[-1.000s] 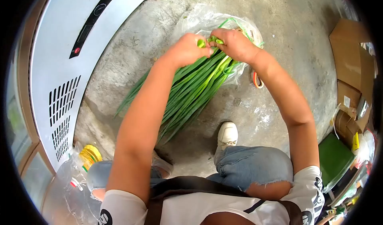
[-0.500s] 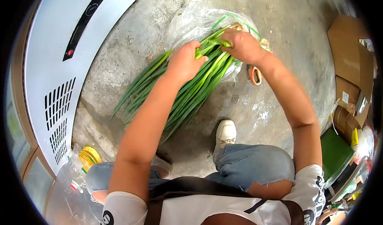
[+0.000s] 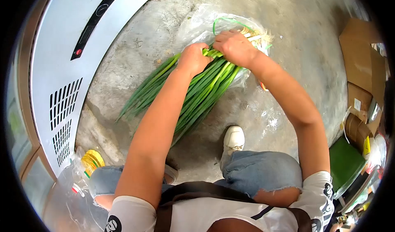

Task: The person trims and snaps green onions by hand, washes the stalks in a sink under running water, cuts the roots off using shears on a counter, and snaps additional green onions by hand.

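A large bunch of scallions (image 3: 201, 98) lies on the floor, its long green leaves spread toward the lower left. Its white root ends (image 3: 260, 37) point to the upper right. My left hand (image 3: 195, 59) is closed around some stalks near the middle of the bunch. Right beside it, my right hand (image 3: 233, 47) grips the stalks closer to the roots, fingers curled under and partly hidden. Beneath the bunch is a crumpled clear plastic bag (image 3: 191, 31). A thin green strip (image 3: 224, 19) loops above my right hand.
A white appliance (image 3: 98, 46) with vents stands at the left. Only an orange edge of a tape roll (image 3: 263, 86) shows beside my right forearm. Cardboard boxes (image 3: 360, 55) and a green container (image 3: 346, 160) line the right side. A yellow-packaged item (image 3: 92, 162) lies lower left.
My right hand has moved left along the stalks, close against my left hand. More of the root ends show now, and my right forearm covers most of the tape roll.
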